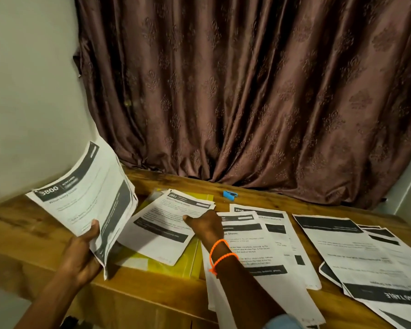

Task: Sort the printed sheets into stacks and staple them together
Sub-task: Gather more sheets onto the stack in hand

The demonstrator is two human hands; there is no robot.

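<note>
Sorting is midway: the left hand (81,252) grips a sheaf (86,205), the right hand (203,224) presses flat on one of several desk (22,224) piles (166,224), and the stapler (230,194) lies untouched.

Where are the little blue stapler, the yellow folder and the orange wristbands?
blue stapler (230,194), head view, middle of its body.
yellow folder (176,265), head view, bare near part.
orange wristbands (220,255), head view, on the wrist.

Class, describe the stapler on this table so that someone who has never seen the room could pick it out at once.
Start at the brown curtain behind the wooden table. Just in front of its hem, beyond the printed sheets, lies the small stapler, clear of both hands. It is the only blue thing there; the papers are black and white and the folder is yellow.
</note>
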